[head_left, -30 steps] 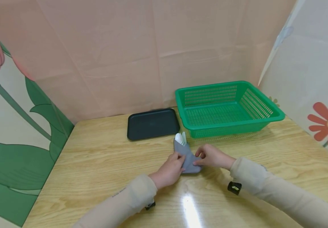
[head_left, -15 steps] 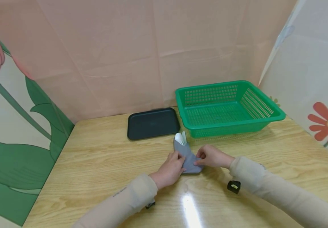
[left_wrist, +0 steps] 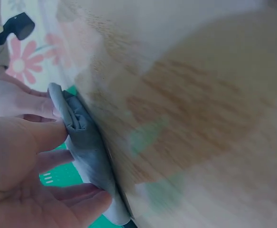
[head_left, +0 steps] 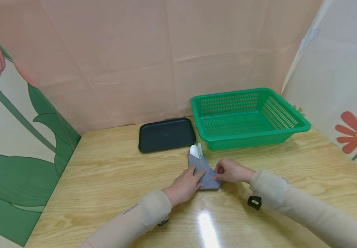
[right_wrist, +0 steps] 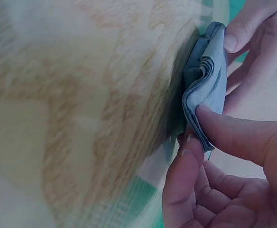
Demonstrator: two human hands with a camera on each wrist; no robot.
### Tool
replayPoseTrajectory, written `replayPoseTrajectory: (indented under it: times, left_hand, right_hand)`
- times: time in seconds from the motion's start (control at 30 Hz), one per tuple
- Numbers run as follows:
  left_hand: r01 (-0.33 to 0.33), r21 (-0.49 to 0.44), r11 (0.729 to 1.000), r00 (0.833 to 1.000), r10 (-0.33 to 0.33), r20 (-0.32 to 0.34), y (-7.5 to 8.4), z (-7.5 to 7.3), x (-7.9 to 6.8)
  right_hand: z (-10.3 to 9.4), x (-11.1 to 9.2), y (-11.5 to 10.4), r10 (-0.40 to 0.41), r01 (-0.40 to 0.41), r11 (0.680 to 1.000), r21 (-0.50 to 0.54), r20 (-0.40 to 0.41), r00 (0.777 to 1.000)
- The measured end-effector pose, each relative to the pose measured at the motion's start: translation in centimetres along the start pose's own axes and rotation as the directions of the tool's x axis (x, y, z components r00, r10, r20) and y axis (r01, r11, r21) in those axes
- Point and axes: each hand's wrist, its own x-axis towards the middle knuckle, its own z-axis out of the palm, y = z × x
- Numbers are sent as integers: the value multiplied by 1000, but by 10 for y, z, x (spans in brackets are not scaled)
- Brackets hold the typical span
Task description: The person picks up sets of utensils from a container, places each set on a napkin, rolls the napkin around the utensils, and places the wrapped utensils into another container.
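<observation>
A grey cloth napkin (head_left: 209, 177), folded into a pocket, lies on the wooden table. From its far end stick out a white spoon (head_left: 194, 150) and a second slim white utensil (head_left: 199, 149); their lower parts are hidden in the cloth. My left hand (head_left: 184, 184) rests on the napkin's left side, fingers spread over the top and thumb at its near part. At the right corner, my right hand (head_left: 232, 170) pinches the napkin between thumb and index finger. Stacked layers of the folded napkin (right_wrist: 205, 90) show at that edge in the right wrist view.
Behind the napkin, a black tray (head_left: 167, 135) lies flat near the wall. A green mesh basket (head_left: 257, 137) stands at the back right, its front rim just beyond the utensils. The wooden table (head_left: 113, 179) extends to both sides.
The left fingers have loosened and spread flatter over the napkin. The napkin's far end has shifted slightly left, and the right hand with the pinched corner slightly right.
</observation>
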Motion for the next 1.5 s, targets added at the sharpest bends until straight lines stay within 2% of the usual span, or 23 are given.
replayPoseTrajectory:
  times: [0.33, 0.7, 0.97, 1.13, 1.27, 1.5]
  left_hand:
    - [-10, 70, 997, 1000, 11, -4, 0, 1, -2]
    - [8, 46, 999, 1000, -9, 29, 2, -2, -2]
    - [7, 43, 999, 1000, -8, 19, 2, -2, -2]
    - [8, 44, 999, 1000, -8, 13, 2, -1, -2]
    - [5, 60, 998, 1000, -5, 4, 1, -1, -1]
    - [-14, 60, 998, 999, 16, -32, 0, 0, 0]
  right_hand:
    - [1, -2, -2, 1, -1, 999, -36, -6, 1000]
    - [1, -2, -7, 98, -97, 993, -65, 24, 995]
    - [0, -5, -7, 57, -57, 992, -111, -1, 998]
    - [-4, -8, -16, 1, -15, 986, -166, -82, 997]
    - [-4, -9, -29, -54, 43, 993, -113, -102, 993]
    - [7, -5, -35, -9, 10, 1000, 14, -62, 998]
